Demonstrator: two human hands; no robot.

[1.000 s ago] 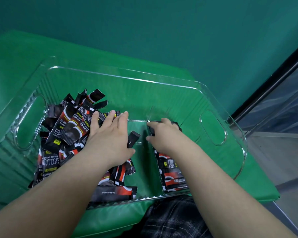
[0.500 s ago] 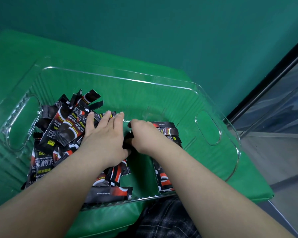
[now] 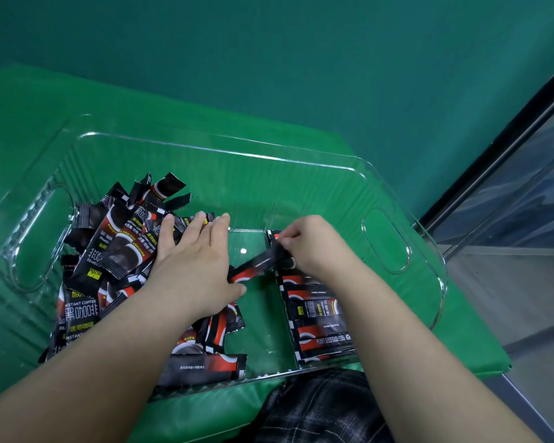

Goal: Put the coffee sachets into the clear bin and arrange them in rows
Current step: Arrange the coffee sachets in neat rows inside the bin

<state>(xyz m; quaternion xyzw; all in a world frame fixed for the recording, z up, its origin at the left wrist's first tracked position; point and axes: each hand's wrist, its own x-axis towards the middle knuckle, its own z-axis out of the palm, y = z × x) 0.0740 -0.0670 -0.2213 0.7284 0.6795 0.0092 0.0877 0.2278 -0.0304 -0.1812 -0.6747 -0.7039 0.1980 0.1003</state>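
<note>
Two hands work in the clear bin: left hand flat on the pile, right hand pinching one sachet.

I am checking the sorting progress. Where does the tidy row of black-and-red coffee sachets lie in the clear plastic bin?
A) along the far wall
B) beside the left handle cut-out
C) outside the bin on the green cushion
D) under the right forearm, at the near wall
D: the tidy row of black-and-red coffee sachets lies flat under the right forearm, near the clear plastic bin's front wall; the loose heap is on the left.
</note>
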